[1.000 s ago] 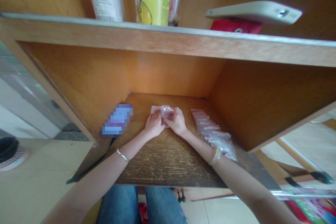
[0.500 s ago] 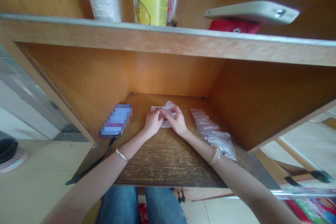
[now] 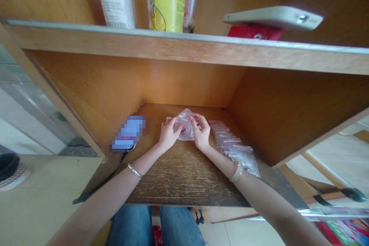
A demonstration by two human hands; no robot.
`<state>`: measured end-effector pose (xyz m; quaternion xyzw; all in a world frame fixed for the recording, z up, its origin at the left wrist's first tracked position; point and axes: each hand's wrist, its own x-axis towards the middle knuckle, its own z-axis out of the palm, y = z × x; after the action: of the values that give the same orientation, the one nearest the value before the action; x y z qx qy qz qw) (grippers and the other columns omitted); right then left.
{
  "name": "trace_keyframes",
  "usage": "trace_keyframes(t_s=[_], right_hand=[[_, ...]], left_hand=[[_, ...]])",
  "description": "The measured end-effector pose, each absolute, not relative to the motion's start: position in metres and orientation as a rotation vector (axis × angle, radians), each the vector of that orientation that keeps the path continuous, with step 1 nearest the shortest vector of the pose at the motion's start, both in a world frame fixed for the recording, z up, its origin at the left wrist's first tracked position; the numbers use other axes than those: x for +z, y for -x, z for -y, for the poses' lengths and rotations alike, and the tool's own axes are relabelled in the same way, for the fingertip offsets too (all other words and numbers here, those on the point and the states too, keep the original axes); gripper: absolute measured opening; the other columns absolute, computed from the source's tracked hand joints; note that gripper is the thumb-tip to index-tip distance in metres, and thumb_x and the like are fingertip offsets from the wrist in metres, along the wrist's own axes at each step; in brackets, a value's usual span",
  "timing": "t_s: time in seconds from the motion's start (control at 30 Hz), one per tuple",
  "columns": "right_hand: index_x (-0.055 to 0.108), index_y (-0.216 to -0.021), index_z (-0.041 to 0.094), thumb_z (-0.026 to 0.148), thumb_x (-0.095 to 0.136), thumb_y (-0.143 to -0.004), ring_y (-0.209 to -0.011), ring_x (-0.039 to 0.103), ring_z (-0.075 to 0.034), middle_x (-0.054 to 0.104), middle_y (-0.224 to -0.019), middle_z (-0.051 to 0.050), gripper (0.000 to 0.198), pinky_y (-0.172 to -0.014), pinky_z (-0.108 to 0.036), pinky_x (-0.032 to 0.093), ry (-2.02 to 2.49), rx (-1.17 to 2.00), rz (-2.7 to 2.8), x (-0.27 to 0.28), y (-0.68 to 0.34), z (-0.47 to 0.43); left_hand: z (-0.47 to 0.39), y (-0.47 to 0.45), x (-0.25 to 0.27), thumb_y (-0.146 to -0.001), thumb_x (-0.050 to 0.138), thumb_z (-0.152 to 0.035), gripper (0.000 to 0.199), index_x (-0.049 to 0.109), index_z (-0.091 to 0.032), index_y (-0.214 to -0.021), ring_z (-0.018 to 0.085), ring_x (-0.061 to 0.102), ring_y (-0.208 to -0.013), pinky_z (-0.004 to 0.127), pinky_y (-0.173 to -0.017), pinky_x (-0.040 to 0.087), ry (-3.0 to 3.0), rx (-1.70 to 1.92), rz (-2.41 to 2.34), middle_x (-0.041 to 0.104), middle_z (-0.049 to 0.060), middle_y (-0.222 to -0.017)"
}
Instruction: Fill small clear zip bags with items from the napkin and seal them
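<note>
Both my hands meet over a small clear plastic bag point(image 3: 184, 126) at the back middle of the wooden desk top point(image 3: 178, 177). My left hand point(image 3: 168, 135) pinches the bag's left side. My right hand point(image 3: 201, 133) holds its right side with fingers curled over the top. The bag is crumpled and lifted slightly off a white sheet beneath it. What is inside the bag is too small to tell.
A pile of clear zip bags point(image 3: 234, 146) lies just right of my right hand. A blurred-out object point(image 3: 128, 132) sits to the left with a dark cable running off the desk. The shelf above point(image 3: 184, 44) carries a bottle, a yellow container, a phone point(image 3: 273, 17).
The bag has been raised and bunched up between my hands. My right hand shifted from the bag's lower edge to its right side and top; my left hand stayed close.
</note>
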<state>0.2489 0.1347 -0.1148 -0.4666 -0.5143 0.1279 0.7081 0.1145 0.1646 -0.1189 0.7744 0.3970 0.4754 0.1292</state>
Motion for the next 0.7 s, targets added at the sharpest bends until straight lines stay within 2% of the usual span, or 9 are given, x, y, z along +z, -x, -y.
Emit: trace_keyframes(t_s=[0.13, 0.33, 0.57, 0.7], right_hand=[[0.064, -0.1, 0.021, 0.037, 0.058, -0.083, -0.077, 0.062, -0.016, 0.068, -0.09, -0.005, 0.025, -0.069, -0.03, 0.048, 1.047, 0.313, 1.168, -0.1156, -0.2503, -0.1345], [0.067, -0.088, 0.018, 0.041, 0.055, -0.084, -0.069, 0.06, -0.015, 0.068, -0.08, -0.004, 0.026, -0.064, -0.027, 0.045, 1.078, 0.361, 1.195, -0.1162, -0.2522, -0.1343], [0.058, -0.075, 0.017, 0.047, 0.048, -0.087, -0.063, 0.053, -0.013, 0.059, -0.067, 0.0, 0.033, -0.062, -0.025, 0.043, 1.101, 0.364, 1.114, -0.113, -0.2487, -0.1326], [0.055, -0.078, 0.018, 0.047, 0.047, -0.087, -0.06, 0.05, -0.012, 0.054, -0.066, 0.002, 0.031, -0.059, -0.024, 0.043, 1.08, 0.349, 1.033, -0.1153, -0.2504, -0.1366]], left_hand=[[-0.1654, -0.1144, -0.119, -0.085, 0.058, -0.034, 0.023, 0.06, -0.021, -0.103, 0.021, 0.064, -0.092, 0.037, -0.084, 0.048, -2.207, 1.473, -1.132, 0.069, 0.008, -0.1], [-0.1614, -0.113, -0.1135, -0.088, 0.053, -0.035, 0.018, 0.061, -0.021, -0.095, 0.019, 0.065, -0.085, 0.033, -0.08, 0.048, -2.171, 1.551, -1.083, 0.07, 0.006, -0.093], [-0.1601, -0.1119, -0.1141, -0.09, 0.048, -0.038, 0.024, 0.057, -0.019, -0.079, 0.014, 0.06, -0.063, 0.026, -0.065, 0.045, -2.098, 1.551, -1.113, 0.064, 0.001, -0.067], [-0.1599, -0.1128, -0.1148, -0.091, 0.046, -0.038, 0.025, 0.056, -0.02, -0.077, 0.013, 0.06, -0.061, 0.024, -0.061, 0.045, -2.054, 1.493, -1.077, 0.062, 0.0, -0.065]])
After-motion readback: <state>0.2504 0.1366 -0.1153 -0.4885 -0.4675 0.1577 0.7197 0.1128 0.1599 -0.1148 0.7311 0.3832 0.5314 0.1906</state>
